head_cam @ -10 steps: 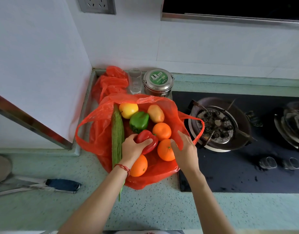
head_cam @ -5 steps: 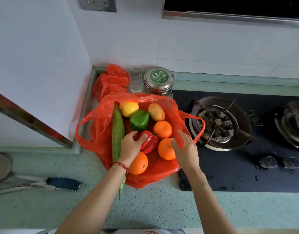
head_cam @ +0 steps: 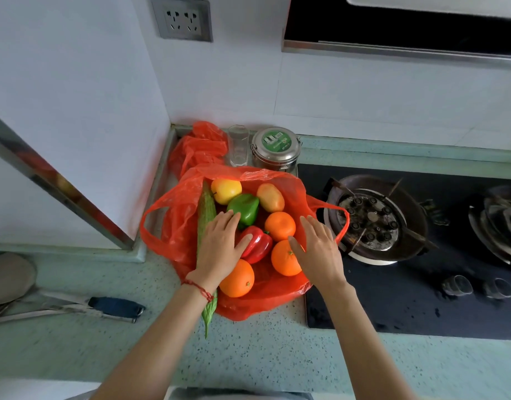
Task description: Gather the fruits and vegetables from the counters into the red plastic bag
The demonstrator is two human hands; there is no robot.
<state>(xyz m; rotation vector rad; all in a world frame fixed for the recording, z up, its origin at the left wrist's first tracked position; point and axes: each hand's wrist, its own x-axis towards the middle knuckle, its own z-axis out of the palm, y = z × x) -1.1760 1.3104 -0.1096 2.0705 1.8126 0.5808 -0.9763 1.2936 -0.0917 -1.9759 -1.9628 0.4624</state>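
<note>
The red plastic bag (head_cam: pixel 179 223) lies spread wide on the counter corner with produce in it: a yellow apple (head_cam: pixel 225 190), a green pepper (head_cam: pixel 245 209), a mango (head_cam: pixel 271 197), a red pepper (head_cam: pixel 258 243), three oranges (head_cam: pixel 279 226) (head_cam: pixel 284 258) (head_cam: pixel 237 280), and a long bitter gourd (head_cam: pixel 206 209) whose tip pokes out over the bag's near edge. My left hand (head_cam: pixel 219 249) rests flat, fingers spread, over the bitter gourd and the red pepper, holding nothing. My right hand (head_cam: pixel 320 249) lies flat with fingers apart on the bag's right side, its thumb against an orange.
A second crumpled red bag (head_cam: pixel 199 148), a glass (head_cam: pixel 238 145) and a steel tin (head_cam: pixel 276 148) stand behind the bag. A black gas hob with a burner (head_cam: pixel 372 217) lies to the right. A blue-handled tool (head_cam: pixel 113 306) lies on the green counter at the left.
My left hand has let go of the red pepper and now lies flat with fingers spread. My right hand has flattened on the bag's right side. The view has tilted upward.
</note>
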